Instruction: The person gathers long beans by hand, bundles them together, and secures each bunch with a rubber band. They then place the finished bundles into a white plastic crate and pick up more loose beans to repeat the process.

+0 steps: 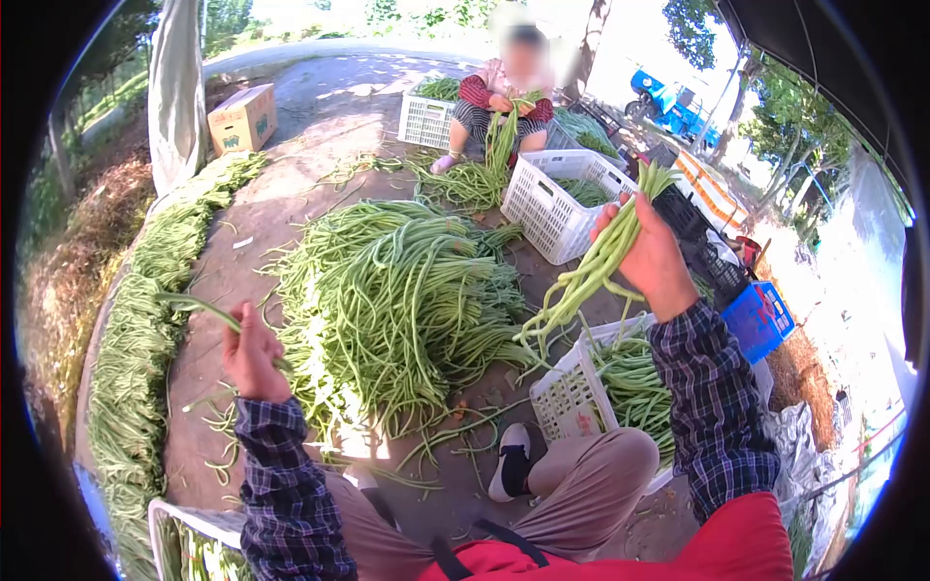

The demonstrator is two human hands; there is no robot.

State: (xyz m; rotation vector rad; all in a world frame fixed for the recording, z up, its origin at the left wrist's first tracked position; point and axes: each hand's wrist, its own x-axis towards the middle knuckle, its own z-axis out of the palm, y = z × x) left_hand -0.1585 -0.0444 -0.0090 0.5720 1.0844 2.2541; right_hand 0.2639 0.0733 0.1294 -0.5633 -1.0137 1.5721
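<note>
My left hand [256,360] is raised at the left, its fingers closed on a single long bean [205,308] that sticks out toward the left. At the right, my right hand [654,259] grips a bunch of long beans [599,263], whose tails hang down to the left. Between the two hands a large heap of long beans [397,300] lies on the ground. Below my right hand stands a white crate [567,402] with long beans inside, beside my knee.
Opposite me a person [504,97] sits handling beans, near another white crate [552,208]. A long row of beans [131,358] runs along the left edge. There is a cardboard box [242,118] behind it, a blue crate [758,320] at right, and a white crate [194,521] at lower left.
</note>
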